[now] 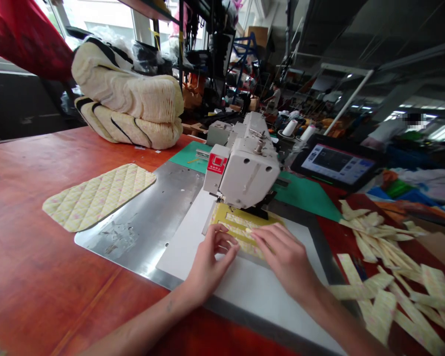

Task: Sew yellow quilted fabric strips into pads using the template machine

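Observation:
A yellow sewing template (234,211) with long slots lies under the head of a white sewing machine (248,173). Patterned, quilted-looking fabric shows through the slots. My right hand (287,252) has its thumb and index finger pinched on a small pale fabric strip (248,230) over the template. Beside it, my left hand (217,254) rests at the template's left front part. Its fingers are curved and apart from the thumb, with nothing visible between them. Part of the template and fabric is hidden behind both hands.
A quilted fabric panel (100,195) lies left on the metal plate (148,222). Stacked padded pieces (129,99) stand behind it. Many fabric strips (385,296) are scattered right, below a control screen (333,160). Thread cones (289,128) stand behind the machine; people are in the background.

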A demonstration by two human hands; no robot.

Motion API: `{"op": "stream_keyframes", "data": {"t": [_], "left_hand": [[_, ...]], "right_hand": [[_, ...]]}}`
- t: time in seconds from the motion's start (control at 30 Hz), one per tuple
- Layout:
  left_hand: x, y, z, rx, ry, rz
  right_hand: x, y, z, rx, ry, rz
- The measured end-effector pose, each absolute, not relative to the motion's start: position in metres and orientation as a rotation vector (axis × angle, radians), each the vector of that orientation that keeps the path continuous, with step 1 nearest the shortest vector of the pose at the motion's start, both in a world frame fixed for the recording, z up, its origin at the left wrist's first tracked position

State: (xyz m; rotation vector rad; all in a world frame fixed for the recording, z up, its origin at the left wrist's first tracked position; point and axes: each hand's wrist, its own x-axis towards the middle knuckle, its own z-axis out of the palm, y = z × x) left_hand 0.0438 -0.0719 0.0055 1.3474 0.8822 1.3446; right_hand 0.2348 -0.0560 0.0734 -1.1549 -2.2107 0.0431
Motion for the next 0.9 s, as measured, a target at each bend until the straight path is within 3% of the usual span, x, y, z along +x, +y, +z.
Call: {"op": "stream_keyframes", "data": {"t": [0.13, 0.27, 0.9], "left_hand": [[0.032, -0.064, -0.002, 1.548, 1.035, 1.315], [0.021, -0.058, 0.0, 1.738, 1.087, 1.305], [0.013, -0.055, 0.001, 1.902, 1.058, 1.267]], "right_hand": [[0.235, -0.013, 0.057, -0.906, -2.532, -0.637], [0.219, 0.02, 0.024, -0.793, -2.572, -0.86], [0.211, 0.031, 0.017, -0.917, -2.798, -0.664]]}}
